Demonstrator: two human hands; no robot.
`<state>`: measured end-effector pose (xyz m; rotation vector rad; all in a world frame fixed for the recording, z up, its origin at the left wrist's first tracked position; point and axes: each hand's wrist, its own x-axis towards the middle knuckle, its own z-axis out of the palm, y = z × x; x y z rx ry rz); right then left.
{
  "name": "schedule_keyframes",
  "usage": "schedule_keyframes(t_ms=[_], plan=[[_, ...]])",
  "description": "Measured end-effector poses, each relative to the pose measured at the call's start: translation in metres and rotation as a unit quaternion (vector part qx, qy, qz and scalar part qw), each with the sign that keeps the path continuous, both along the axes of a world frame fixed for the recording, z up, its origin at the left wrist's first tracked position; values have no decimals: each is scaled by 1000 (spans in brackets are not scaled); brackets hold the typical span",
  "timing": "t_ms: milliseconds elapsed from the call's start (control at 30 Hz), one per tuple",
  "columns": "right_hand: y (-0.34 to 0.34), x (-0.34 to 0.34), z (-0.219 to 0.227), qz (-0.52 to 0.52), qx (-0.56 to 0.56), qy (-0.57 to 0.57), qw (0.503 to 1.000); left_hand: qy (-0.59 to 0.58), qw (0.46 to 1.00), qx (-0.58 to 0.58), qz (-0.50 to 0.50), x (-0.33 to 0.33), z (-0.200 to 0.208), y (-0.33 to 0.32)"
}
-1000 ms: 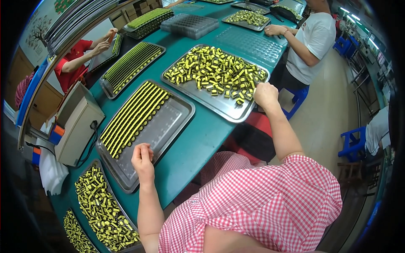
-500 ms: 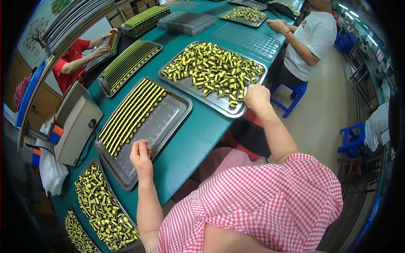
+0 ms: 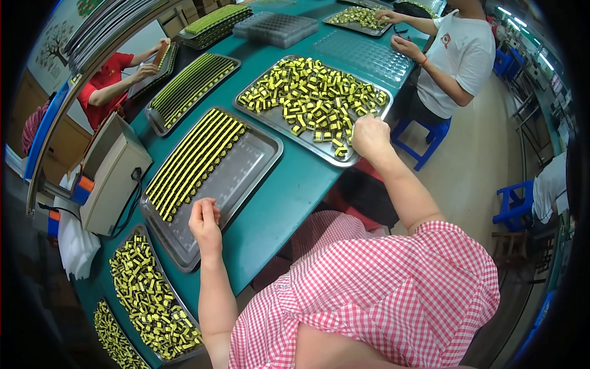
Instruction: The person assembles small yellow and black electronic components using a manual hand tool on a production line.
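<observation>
Over the front edge of a metal tray (image 3: 251, 163) hangs my left hand (image 3: 206, 222), its fingers curled closed. Whatever they may hold is hidden. Neat slanting rows of small yellow-and-black blocks (image 3: 195, 161) fill the left part of this tray; the rest shows bare metal. To the right, a second metal tray (image 3: 261, 115) bears a heap of loose yellow-and-black blocks (image 3: 313, 92). At that heap's right front corner is my right hand (image 3: 371, 136), closed with knuckles up. Its fingertips are out of sight, so I cannot make out what is in them.
More loose blocks fill trays at lower left (image 3: 150, 301). Behind stand a tray of rowed blocks (image 3: 192, 89), stacked clear plastic trays (image 3: 275, 29) and a beige box (image 3: 117, 178). A co-worker in white (image 3: 452, 61) sits at right; another in red (image 3: 110, 80) works across the table.
My right hand has shifted slightly left and up at the heap's corner. My left hand stays nearly in place, still closed. The co-worker in white has parted their hands, one reaching into a far tray.
</observation>
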<state>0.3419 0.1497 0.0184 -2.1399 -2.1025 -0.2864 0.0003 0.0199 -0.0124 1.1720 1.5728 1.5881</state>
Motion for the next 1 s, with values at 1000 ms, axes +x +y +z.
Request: schedule_keyframes(t_ms=[1000], plan=[[-20, -24, 34, 135, 3, 448, 884, 124, 991, 45, 23, 9, 14, -13]])
